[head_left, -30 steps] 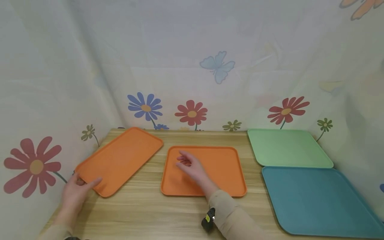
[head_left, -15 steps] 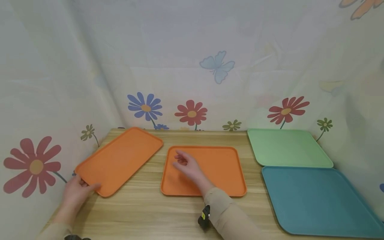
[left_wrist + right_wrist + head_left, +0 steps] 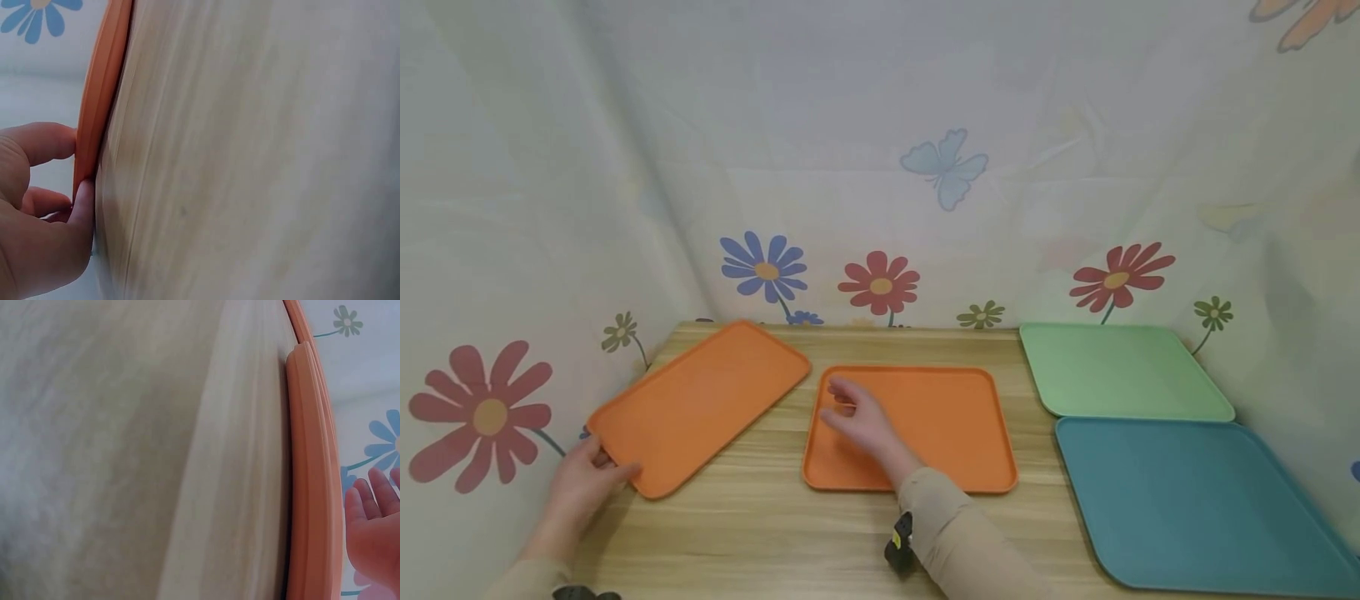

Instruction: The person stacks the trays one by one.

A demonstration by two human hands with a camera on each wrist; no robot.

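Observation:
An orange tray (image 3: 707, 400) lies slantwise on the left side of the table. My left hand (image 3: 580, 483) holds its near left corner between thumb and fingers; in the left wrist view the hand (image 3: 44, 231) grips the tray's rim (image 3: 100, 94). A second orange tray (image 3: 940, 433) lies squarely in the middle. Over its left part hovers my right hand (image 3: 865, 421), fingers loosely bent and holding nothing. From the right wrist, that hand (image 3: 375, 531) appears apart from the orange rim (image 3: 312, 481).
At the right, a light green tray (image 3: 1127, 371) lies behind a larger teal tray (image 3: 1202, 504), their edges meeting. All rest on a wood-grain table (image 3: 760, 542). A flowered white curtain (image 3: 850, 167) encloses the back and sides.
My right hand has drifted left above the middle tray. The left hand has shifted slightly left and nearer, and the slanted tray has turned a little with it.

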